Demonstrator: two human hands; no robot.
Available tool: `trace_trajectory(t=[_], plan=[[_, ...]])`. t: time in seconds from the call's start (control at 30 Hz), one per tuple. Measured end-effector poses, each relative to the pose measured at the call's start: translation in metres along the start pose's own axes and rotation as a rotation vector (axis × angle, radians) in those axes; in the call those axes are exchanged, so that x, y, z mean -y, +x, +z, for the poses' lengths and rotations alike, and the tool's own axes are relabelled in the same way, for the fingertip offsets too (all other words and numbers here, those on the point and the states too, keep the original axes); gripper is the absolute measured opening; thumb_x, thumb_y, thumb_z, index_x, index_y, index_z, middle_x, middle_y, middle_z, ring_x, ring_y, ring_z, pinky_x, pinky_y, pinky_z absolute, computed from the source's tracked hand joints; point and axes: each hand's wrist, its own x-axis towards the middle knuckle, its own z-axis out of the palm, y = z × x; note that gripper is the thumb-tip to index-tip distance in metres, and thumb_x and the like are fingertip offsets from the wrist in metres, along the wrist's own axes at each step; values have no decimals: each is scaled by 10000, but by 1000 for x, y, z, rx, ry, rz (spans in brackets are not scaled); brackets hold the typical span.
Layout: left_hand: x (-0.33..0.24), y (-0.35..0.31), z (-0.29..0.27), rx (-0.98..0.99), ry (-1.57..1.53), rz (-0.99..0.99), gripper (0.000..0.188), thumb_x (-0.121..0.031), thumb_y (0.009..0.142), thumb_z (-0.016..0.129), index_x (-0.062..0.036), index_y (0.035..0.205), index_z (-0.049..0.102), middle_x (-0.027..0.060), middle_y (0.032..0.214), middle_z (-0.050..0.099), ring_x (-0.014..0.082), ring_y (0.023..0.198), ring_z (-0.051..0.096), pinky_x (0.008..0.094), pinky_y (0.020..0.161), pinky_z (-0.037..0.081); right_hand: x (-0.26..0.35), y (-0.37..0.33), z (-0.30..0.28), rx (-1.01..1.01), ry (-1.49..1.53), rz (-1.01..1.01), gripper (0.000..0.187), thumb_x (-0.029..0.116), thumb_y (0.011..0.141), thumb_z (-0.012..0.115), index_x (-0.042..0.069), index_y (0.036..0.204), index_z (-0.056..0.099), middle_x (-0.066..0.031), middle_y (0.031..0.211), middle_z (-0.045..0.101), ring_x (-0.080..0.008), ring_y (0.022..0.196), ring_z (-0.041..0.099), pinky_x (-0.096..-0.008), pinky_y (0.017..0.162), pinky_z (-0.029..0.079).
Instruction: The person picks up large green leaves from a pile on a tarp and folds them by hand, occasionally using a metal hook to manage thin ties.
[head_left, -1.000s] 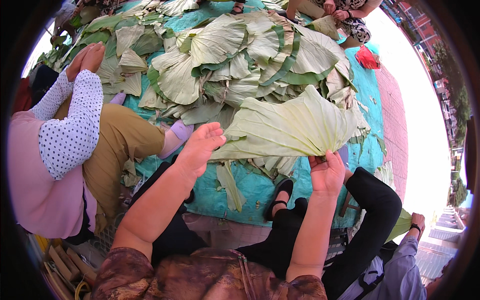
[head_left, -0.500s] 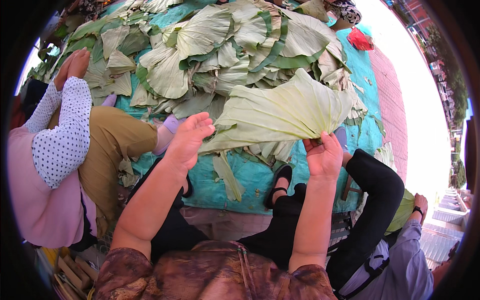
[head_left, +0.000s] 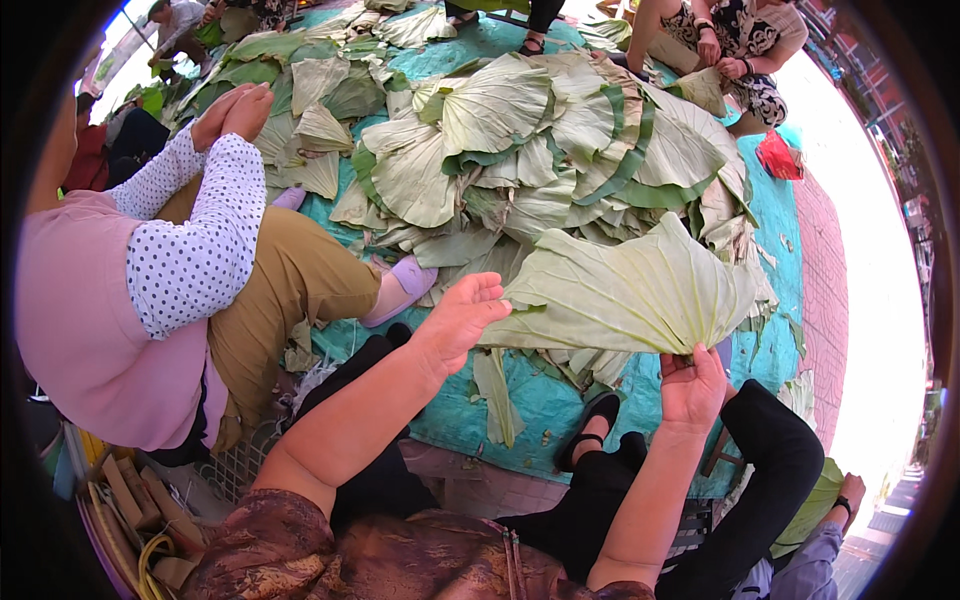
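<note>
A large pale green lotus leaf (head_left: 630, 290) is spread in front of me, its ribs fanning out from the stem end. My right hand (head_left: 693, 388) pinches that stem end between thumb and fingers. At the leaf's left edge is my left hand (head_left: 462, 322), fingers stretched and the thumb apart from them. Whether its fingertips touch the edge is hard to tell. Beyond lies a heap of similar leaves (head_left: 500, 110), overlapping, some with darker green rims.
A teal ground sheet (head_left: 450, 415) lies under the heap. Close on my left sits a person in a pink vest (head_left: 85, 330). Another person's hand (head_left: 850, 492) holds a leaf at my right. More people sit at the far side, near a red bag (head_left: 778, 157). Cardboard pieces (head_left: 150, 500) stand at lower left.
The view has swung left, so the scene sits farther right and more people show at the far side. Both hands keep nearly the same pose about the leaf.
</note>
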Motion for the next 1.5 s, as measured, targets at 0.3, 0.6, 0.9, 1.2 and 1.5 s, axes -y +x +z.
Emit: trace_trajectory(t=[0.3,0.6,0.9,1.2,1.5], plan=[[-2,0,2,24,-5,-21,545,-76,787,588,15,1268,347,154,1264,406,209,1186,369,322,1000,275,1,-1,-3,19,-26,-17,303,62,840,467,-6,1134,453,-120,1070,557,-236,922,572,-367,772,501],[1,2,1,49,-4,-43,556,-108,796,587,10,1278,335,158,1292,383,221,1202,358,337,993,286,-1,7,-17,33,-39,-12,353,57,842,452,-21,1184,417,-140,1120,529,-240,981,546,-373,806,489],[8,4,0,51,-32,-30,543,-95,796,581,9,1272,343,161,1287,388,220,1193,370,327,988,297,-3,9,-21,80,-27,3,368,55,837,454,-20,1195,413,-140,1127,526,-244,988,544,-372,816,484],[5,4,1,39,-19,-37,542,-93,782,591,6,1262,359,143,1264,410,205,1166,389,318,975,306,-2,10,-20,91,-4,-38,364,55,844,456,-4,1201,417,-131,1139,522,-233,990,538,-359,802,481],[10,11,2,41,-31,-54,525,-84,780,592,-7,1253,377,116,1252,420,196,1159,392,321,963,314,-1,17,-26,89,36,-147,380,56,846,470,-2,1215,399,-121,1150,512,-232,990,524,-371,823,464]])
